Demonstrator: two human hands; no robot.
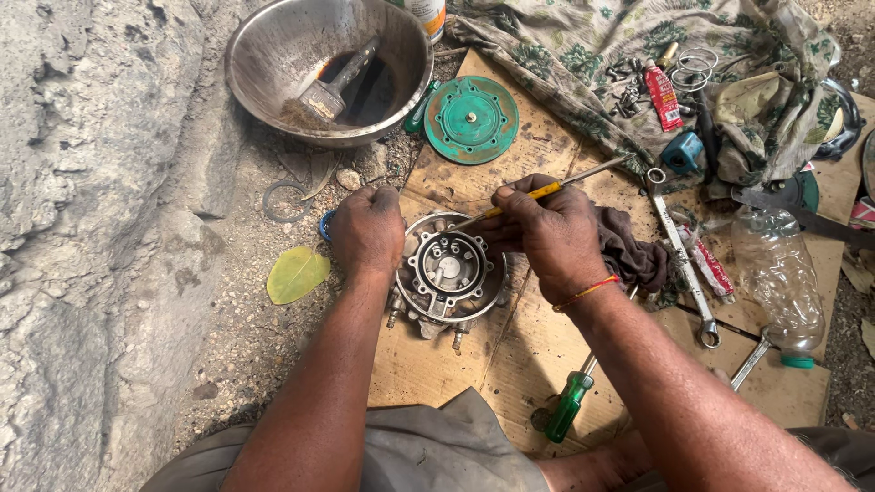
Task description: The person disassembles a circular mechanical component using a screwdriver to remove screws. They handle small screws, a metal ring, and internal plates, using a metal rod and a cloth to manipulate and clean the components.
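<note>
At the centre of the frame, the round grey metal housing with a ring of bolt lugs (pixel 447 273) rests on the flattened brown cardboard sheet (pixel 519 355). The left hand (pixel 367 232) presses on its left rim, fingers curled together over the edge. The right hand (pixel 547 232) has its fingers clamped on the thin yellow-handled screwdriver (pixel 524 196), whose tip seems to reach the housing's upper rim, though the contact is hard to see. The work would go best with the housing pinned flat and the blade kept low and steady.
</note>
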